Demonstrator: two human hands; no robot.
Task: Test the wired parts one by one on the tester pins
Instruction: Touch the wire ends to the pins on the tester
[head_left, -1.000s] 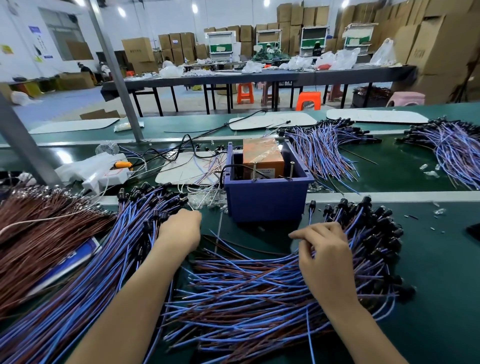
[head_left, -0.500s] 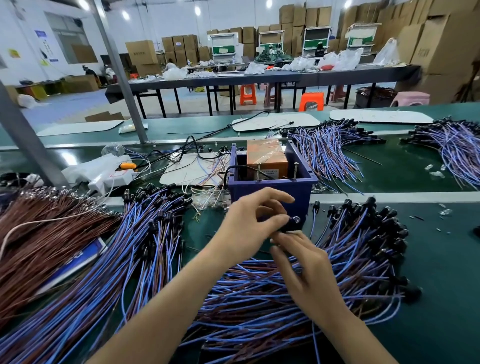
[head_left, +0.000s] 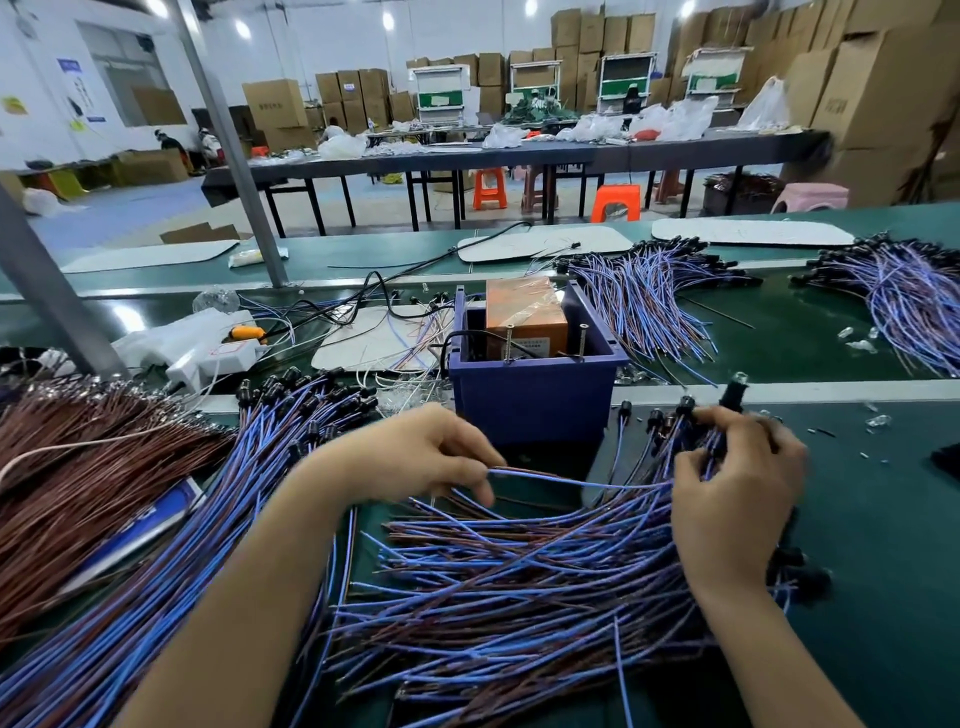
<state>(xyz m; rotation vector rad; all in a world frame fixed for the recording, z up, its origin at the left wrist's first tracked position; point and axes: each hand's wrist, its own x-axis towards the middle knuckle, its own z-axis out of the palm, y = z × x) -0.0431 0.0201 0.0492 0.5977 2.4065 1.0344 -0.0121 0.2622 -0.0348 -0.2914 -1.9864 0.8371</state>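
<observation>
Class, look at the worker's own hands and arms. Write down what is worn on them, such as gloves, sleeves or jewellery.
Nothing is worn. The left hand and right hand are both bare, without gloves. No ring, watch or bracelet shows on either. The left forearm and right forearm are bare too; no sleeve reaches into view.

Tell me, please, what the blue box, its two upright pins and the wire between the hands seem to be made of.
Blue box: apparently moulded plastic, matte, with thick even walls. Pins: bare metal, perhaps screws; silvery glint, flat heads. Wire: smooth blue plastic insulation, flexible, as it bows between the left hand and right hand; its core is hidden.
</observation>
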